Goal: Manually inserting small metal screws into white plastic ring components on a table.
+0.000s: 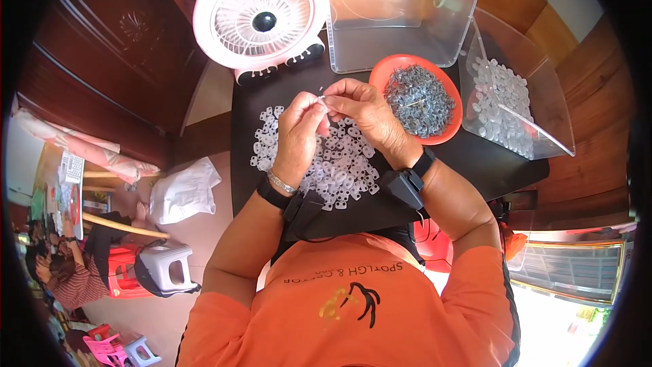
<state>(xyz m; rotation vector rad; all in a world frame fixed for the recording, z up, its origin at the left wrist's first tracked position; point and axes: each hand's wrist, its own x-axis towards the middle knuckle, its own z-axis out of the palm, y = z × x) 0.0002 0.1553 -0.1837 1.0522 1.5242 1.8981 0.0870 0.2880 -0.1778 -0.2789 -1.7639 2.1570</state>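
Over the table, my left hand (297, 132) and my right hand (363, 112) meet with fingers pinched. Between their fingertips is a small white plastic piece (321, 98), mostly covered by the fingers. Whether a second tiny part is held with it, I cannot tell. Below my hands spreads a loose heap of small white plastic pieces with holes (343, 170). Just right of my right hand sits an orange-red plate (455, 129), piled with small grey, metallic-looking parts (420, 100).
A pink-and-white animal-shaped fan (263, 22) stands at the far left of the black table (251, 187). Behind the plate is a clear plastic bin (380, 47). Another clear bin (550, 112), right, holds rounded whitish pieces (506, 109). Another person (71, 275) sits at far left.
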